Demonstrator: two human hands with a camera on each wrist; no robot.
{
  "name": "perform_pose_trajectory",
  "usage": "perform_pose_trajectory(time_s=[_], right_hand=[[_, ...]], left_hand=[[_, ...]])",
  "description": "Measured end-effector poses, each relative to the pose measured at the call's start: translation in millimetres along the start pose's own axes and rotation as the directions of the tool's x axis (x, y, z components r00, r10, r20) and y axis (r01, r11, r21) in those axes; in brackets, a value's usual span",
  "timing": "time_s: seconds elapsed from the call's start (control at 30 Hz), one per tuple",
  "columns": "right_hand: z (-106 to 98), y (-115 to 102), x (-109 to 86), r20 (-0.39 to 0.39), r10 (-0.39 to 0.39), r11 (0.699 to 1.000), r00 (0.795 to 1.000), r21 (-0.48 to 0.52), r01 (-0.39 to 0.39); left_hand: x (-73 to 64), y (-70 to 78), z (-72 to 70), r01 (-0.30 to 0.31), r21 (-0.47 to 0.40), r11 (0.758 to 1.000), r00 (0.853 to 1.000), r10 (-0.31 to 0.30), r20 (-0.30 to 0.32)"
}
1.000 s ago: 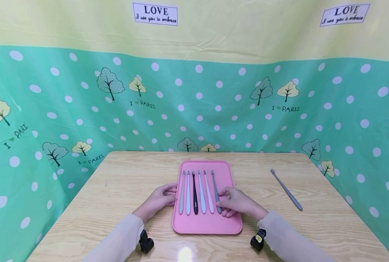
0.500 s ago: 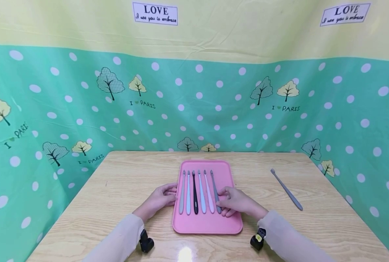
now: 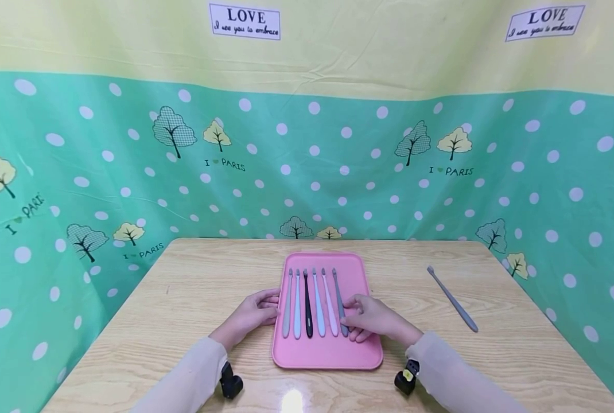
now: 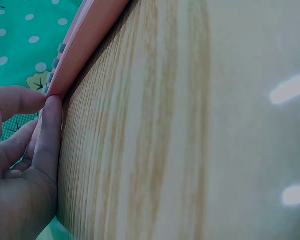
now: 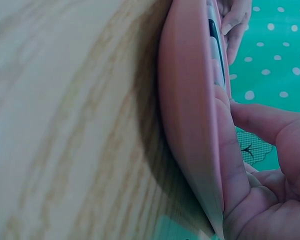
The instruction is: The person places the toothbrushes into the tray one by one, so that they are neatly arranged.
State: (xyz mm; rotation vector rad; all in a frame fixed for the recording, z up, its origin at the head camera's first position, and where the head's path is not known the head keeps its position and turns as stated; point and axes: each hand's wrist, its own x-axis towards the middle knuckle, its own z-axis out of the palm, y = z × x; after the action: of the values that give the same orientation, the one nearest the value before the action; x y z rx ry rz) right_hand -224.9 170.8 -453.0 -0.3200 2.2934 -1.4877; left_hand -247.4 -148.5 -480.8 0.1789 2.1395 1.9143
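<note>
In the head view a pink tray lies on the table with several toothbrushes side by side, heads away from me. They include a black toothbrush, a pink toothbrush and, rightmost, a dark grey toothbrush. My right hand reaches over the tray's right rim and pinches the dark grey toothbrush near its handle end. At the left rim, my left hand holds the tray's edge; the left wrist view shows thumb and finger meeting there. The right wrist view hides most of the pinch.
Another grey toothbrush lies on the wooden table, right of the tray. A polka-dot curtain hangs behind and along both sides. Dark wrist cameras sit below both cuffs.
Between my right fingers, the dark grey toothbrush's head has shifted slightly left, toward the pink toothbrush. Both hands and the tray stay in almost the same place.
</note>
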Motion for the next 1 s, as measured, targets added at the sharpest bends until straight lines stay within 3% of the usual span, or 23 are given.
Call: perform_pose_trajectory(time_s=[0.43,0.67,1.0], right_hand=[[-13.1,-6.6,-8.5,-0.035,-0.007,1.000,0.999,0.005,0.007],[-37.8,-3.9,-19.5,-0.050,-0.036,0.999,0.998,-0.033,0.034],[-82.8,15.1,-39.2,-0.140,-0.006,0.995,0.990,-0.100,-0.008]], left_hand=[[-0.1,0.5,0.3,-0.004,-0.007,1.000,1.000,0.004,0.004],[-0.1,0.6,0.0,-0.004,0.012,1.000,1.000,0.003,0.013],[0.5,-0.1,0.0,0.008,0.022,1.000,1.000,-0.008,0.009]])
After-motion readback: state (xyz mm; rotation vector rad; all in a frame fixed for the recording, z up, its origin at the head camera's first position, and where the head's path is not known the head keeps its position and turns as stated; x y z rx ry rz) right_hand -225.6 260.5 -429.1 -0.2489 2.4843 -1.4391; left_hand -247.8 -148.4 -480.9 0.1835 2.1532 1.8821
